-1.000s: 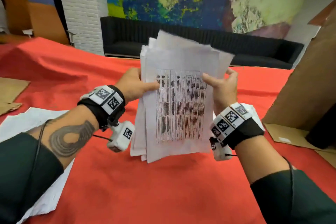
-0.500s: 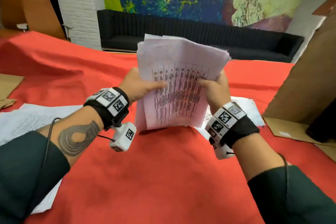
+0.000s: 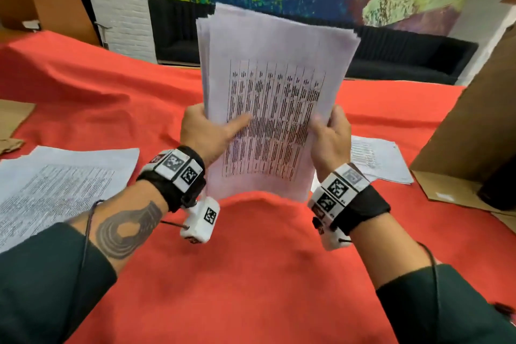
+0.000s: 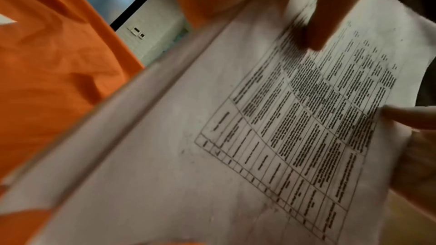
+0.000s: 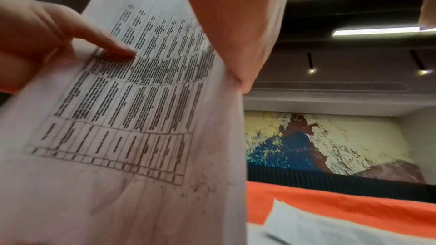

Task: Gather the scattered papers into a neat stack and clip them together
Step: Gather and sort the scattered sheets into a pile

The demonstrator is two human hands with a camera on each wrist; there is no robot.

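A stack of white papers (image 3: 273,98) with a printed table on the front sheet stands upright between both hands, its lower edge just above the red cloth. My left hand (image 3: 206,131) grips its left side, thumb across the print. My right hand (image 3: 329,137) grips the right side, thumb on the front. The left wrist view shows the same stack of papers (image 4: 212,137) with the thumb (image 4: 321,25) on it. The right wrist view shows the papers (image 5: 132,118) pinched by my right thumb (image 5: 235,34). No clip is in sight.
The table wears a red cloth (image 3: 251,274). Loose printed sheets (image 3: 55,184) lie at the left, and more sheets (image 3: 377,156) lie behind my right hand. An open cardboard box (image 3: 474,134) stands at the right. A black sofa (image 3: 391,56) lines the far wall.
The stack dropped toward the cloth half a second ago and now stands taller again, its edges more even. Both hands have slid lower along its sides.
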